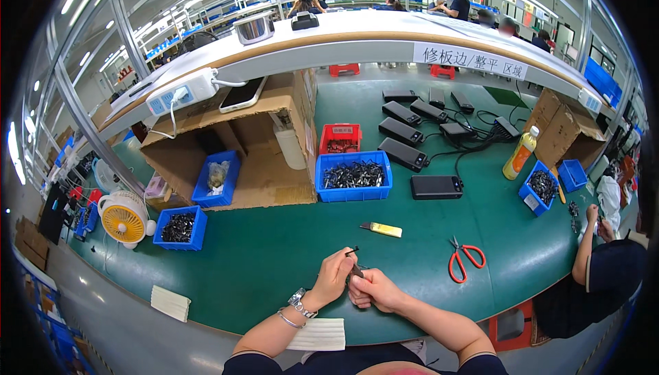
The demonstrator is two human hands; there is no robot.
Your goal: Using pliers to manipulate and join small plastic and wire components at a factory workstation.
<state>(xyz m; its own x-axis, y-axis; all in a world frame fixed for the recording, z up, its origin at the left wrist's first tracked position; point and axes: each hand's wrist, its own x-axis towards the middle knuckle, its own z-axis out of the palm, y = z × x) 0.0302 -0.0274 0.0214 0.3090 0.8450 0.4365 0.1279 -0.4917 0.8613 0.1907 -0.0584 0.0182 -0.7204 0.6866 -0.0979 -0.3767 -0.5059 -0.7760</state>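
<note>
Close together over the green bench, my left hand (332, 277) and my right hand (374, 290) are both closed. A small black part (353, 251) pokes out of my left fingertips. In my right hand is a small dark brown piece (356, 272), mostly covered by the fingers, so I cannot make out its kind. Beyond my hands lies a yellow utility knife (384, 229). Red-handled scissors (467, 261) rest with blades apart to the right. A blue bin (353, 191) heaped with small black and metallic parts stands farther back.
Several black power banks (436, 187) with cables sit at the back right. A cardboard box (268, 193) stands at the left, near a yellow fan (124, 218) and another blue bin (180, 239). A yellow bottle (519, 155) is far right; a co-worker (613, 272) sits at the right edge.
</note>
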